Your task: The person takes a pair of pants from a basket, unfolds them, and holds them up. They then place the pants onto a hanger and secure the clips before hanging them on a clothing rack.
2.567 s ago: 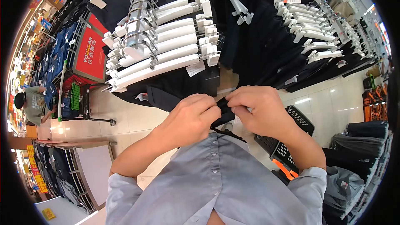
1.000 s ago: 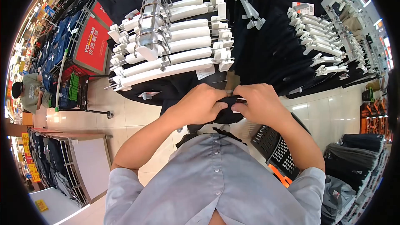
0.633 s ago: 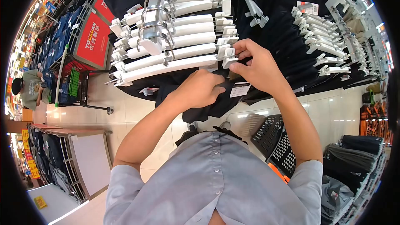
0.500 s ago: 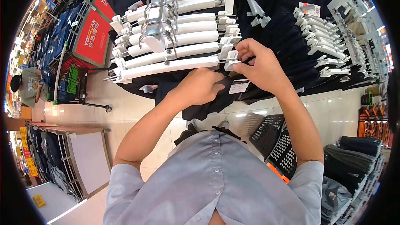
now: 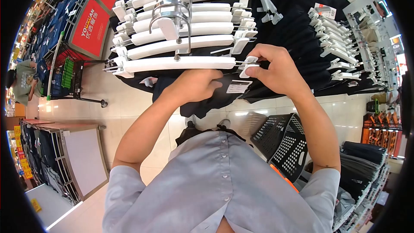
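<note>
A white clip hanger is the nearest of several on the metal rail. My right hand is closed on the white clip at the hanger's right end, thumb in front and fingers behind. Just below the bar, my left hand has its fingers curled into a dark garment, its grip partly hidden by the cloth. Between the two hands, a white label lies against the dark cloth. Another clip sits at the hanger's left end.
More white hangers with dark clothes hang to the right. A black perforated basket stands on the floor at lower right. To the left are a shopping cart, red signs and a person. A clothes rack stands lower left.
The front hanger has come nearer to me, with a wider gap from those behind. My right hand has moved slightly down and right with the clip; the label now faces up more fully.
</note>
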Motion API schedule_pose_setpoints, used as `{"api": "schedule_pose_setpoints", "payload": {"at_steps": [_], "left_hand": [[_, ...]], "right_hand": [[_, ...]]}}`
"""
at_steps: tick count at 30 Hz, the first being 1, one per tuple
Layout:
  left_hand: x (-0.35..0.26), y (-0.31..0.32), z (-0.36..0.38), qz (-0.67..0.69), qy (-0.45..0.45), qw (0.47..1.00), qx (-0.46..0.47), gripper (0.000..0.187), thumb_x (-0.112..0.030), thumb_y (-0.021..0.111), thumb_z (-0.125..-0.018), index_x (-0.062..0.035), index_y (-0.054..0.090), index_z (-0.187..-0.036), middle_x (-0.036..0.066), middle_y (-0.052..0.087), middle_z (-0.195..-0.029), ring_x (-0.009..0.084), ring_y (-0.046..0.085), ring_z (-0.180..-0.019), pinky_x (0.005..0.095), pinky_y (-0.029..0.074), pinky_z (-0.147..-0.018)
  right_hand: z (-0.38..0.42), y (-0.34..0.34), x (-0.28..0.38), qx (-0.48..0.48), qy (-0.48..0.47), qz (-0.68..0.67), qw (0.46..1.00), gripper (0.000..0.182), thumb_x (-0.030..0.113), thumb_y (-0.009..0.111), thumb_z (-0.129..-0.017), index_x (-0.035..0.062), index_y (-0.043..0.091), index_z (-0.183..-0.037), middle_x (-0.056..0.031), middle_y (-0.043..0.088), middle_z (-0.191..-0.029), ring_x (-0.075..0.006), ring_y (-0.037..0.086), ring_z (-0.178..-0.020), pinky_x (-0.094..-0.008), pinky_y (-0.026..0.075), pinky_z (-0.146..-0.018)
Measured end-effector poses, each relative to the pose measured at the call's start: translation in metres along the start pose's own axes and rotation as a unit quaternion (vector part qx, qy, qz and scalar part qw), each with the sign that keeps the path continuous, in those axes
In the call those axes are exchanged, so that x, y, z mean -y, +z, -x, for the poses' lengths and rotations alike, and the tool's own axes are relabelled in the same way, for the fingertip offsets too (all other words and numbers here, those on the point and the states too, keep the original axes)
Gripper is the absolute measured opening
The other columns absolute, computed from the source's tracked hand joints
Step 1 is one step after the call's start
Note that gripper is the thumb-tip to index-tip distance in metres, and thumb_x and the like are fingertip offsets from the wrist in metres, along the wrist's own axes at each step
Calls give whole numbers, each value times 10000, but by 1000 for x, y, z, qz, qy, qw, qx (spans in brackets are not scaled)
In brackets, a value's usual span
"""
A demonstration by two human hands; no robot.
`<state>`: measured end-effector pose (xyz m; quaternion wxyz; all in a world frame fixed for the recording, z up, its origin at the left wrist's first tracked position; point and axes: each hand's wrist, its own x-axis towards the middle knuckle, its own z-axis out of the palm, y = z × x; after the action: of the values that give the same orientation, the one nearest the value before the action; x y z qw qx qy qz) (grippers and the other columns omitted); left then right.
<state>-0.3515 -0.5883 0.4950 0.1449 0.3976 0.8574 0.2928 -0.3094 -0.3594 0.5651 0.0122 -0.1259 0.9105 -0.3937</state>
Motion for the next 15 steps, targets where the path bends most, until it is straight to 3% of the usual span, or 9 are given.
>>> {"api": "schedule_pose_setpoints", "payload": {"at_steps": [4, 7, 10, 15], "left_hand": [[-1, -11, 9, -9, -29, 1000, -2, 270, -212, 658, -852, -47, 690, -1064, 187, 666, -1035, 348, 629, -971, 398, 492, -843], [8, -7, 15, 18, -11, 999, -42, 272, -152, 646, -832, -18, 678, -1067, 199, 662, -1013, 365, 622, -954, 407, 488, -847], [4, -12, 18, 32, -49, 998, -9, 301, -153, 643, -843, -18, 669, -1110, 192, 666, -1046, 352, 627, -976, 395, 490, -855], [3, -15, 14, 54, -38, 998, 6, 282, -211, 653, -861, -68, 689, -1102, 196, 658, -1070, 345, 627, -992, 389, 486, -872]], "right_hand": [[2, -1, 5, 2, 0, 7, 1000, 174, -3, 734, -702, -16, 629, -840, -83, 618, -758, -170, 590, -715, -301, 467, -678], [4, -3, 8, 8, 17, 4, 1000, 168, -10, 730, -699, -17, 623, -829, -82, 617, -755, -172, 591, -715, -298, 462, -679], [5, -2, 7, 14, 13, -2, 1000, 168, -16, 729, -695, -16, 621, -823, -79, 618, -760, -172, 593, -719, -295, 459, -681], [6, 1, 4, 22, 3, -19, 1000, 170, -27, 727, -688, -13, 621, -820, -74, 620, -773, -177, 596, -730, -294, 455, -687]]}}
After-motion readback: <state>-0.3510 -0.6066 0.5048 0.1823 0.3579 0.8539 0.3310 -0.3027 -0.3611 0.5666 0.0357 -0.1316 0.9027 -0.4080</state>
